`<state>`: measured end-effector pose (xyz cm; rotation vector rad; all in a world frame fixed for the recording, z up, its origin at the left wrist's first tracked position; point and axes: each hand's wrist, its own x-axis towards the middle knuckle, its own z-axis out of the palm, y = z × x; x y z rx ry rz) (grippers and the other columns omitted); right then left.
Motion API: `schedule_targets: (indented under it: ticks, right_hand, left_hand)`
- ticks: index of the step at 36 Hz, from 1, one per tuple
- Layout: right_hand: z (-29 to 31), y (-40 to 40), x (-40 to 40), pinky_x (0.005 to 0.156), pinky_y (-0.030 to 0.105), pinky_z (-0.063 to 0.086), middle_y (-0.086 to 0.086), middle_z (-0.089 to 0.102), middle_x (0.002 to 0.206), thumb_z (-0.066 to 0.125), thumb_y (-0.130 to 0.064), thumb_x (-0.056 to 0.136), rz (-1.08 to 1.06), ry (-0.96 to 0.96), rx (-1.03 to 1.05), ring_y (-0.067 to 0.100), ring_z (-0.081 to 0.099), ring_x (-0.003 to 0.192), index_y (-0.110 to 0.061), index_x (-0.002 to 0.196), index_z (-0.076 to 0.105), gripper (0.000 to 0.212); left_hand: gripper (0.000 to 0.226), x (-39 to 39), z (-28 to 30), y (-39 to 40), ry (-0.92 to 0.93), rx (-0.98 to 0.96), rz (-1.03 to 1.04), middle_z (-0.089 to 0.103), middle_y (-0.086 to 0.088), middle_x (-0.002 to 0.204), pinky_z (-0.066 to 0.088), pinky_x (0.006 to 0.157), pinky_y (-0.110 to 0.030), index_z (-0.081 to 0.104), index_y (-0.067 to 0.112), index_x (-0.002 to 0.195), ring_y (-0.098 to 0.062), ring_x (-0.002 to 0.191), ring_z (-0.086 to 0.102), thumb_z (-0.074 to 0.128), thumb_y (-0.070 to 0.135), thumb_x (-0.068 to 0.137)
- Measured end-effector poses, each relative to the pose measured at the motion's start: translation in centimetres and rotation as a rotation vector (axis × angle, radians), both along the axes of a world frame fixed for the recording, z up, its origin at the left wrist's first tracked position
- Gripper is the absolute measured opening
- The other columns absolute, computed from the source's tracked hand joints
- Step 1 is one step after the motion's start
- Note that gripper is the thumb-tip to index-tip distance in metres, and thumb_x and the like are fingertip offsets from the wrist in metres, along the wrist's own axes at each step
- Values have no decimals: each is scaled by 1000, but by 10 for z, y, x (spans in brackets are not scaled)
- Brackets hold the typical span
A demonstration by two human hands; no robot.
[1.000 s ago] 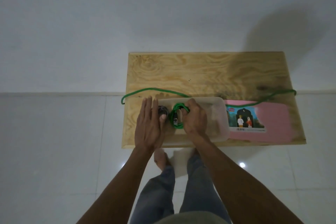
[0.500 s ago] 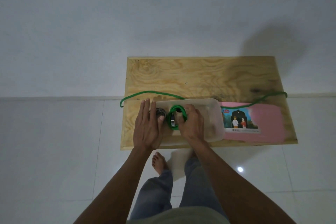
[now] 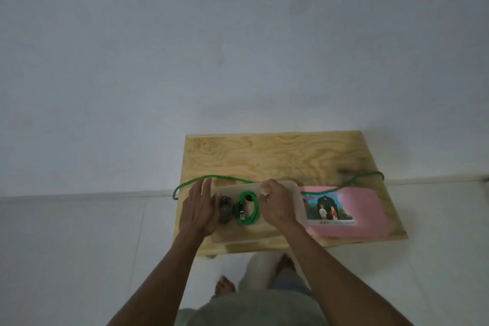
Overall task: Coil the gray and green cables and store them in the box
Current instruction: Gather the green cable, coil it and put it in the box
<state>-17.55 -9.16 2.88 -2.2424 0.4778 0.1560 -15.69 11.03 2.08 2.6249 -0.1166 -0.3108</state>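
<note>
A clear plastic box (image 3: 239, 239) sits at the front of a wooden table (image 3: 264, 156). Inside it lies a coiled green cable (image 3: 255, 209), with a dark gray coil (image 3: 226, 209) to its left. My left hand (image 3: 198, 209) hovers flat and open over the box's left end, partly covering the gray coil. My right hand (image 3: 277, 206) is over the box just right of the green coil, fingers half curled and holding nothing. It is apart from the coil.
A long loose green cable (image 3: 353, 182) runs across the table behind the box, from the left edge to the far right. A pink lid with a picture (image 3: 366, 216) lies right of the box. White wall behind, tiled floor and my feet below.
My right hand has let go of the green coil and shifted right, leaving the coil lying in the box. My left hand has lifted slightly. The view tilted down.
</note>
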Motion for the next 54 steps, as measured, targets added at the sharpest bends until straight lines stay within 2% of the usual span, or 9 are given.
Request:
schedule_targets:
  ticks: [13,21,25,28,31,40,45,49,54]
  right_hand:
    - [21,-87,32,74,19,43,6,69,89,63,-2,89,-129,-95,-37,16,62,84,-5,90,71,9]
    - [-15,-154,58,68,15,48,8,74,96,58,1,83,50,194,-194,21,67,84,-13,83,77,23]
    - [-32,-166,64,65,28,45,8,65,87,70,-6,82,227,356,-204,24,61,82,-21,58,57,31]
    - [-46,-169,64,66,27,45,5,66,82,72,-17,84,334,371,-211,20,60,78,-11,78,74,9]
    - [-56,-170,65,79,37,55,12,69,100,65,-11,86,417,397,-245,30,65,94,-9,98,73,15]
    - [-46,-173,93,77,40,58,10,64,100,62,-14,84,601,490,-324,32,66,91,-11,97,69,15]
    - [-24,-171,117,75,36,54,7,61,102,66,-18,78,507,422,-354,30,65,95,-14,100,67,22]
    - [4,-164,140,83,39,54,9,56,116,60,-4,84,366,246,-408,33,61,105,-12,113,66,30]
    - [38,-147,156,73,40,52,12,55,110,54,3,88,123,12,-376,36,61,94,-7,108,65,25]
  left_hand:
    - [35,81,10,-59,-21,54,-187,64,-17,131,47,93,-48,60,9,133,-38,120,54,47,25,105]
    - [24,119,-21,-83,163,140,-165,71,-17,117,55,84,-42,72,13,116,-35,104,66,64,21,95]
    - [20,131,-34,-88,260,222,-148,70,-14,116,54,84,-39,76,17,107,-32,102,67,74,15,88]
    - [30,138,-39,-95,324,321,-168,68,-13,117,53,84,-38,76,18,109,-30,105,65,78,7,81]
    - [34,143,-43,-104,385,411,-186,67,-12,116,55,86,-42,75,17,110,-30,108,64,78,4,79]
    - [23,149,-47,-125,369,599,-261,65,-13,115,53,86,-45,67,10,114,-32,109,61,66,17,92]
    - [26,167,-30,-121,384,464,-171,58,-19,117,52,80,-45,54,8,119,-38,102,63,61,18,96]
    - [13,187,-5,-114,268,272,-55,63,-18,107,56,77,-49,58,11,104,-39,93,62,65,16,94]
    - [14,203,37,-109,76,40,55,69,-17,92,53,69,-43,56,17,89,-36,82,63,69,10,90]
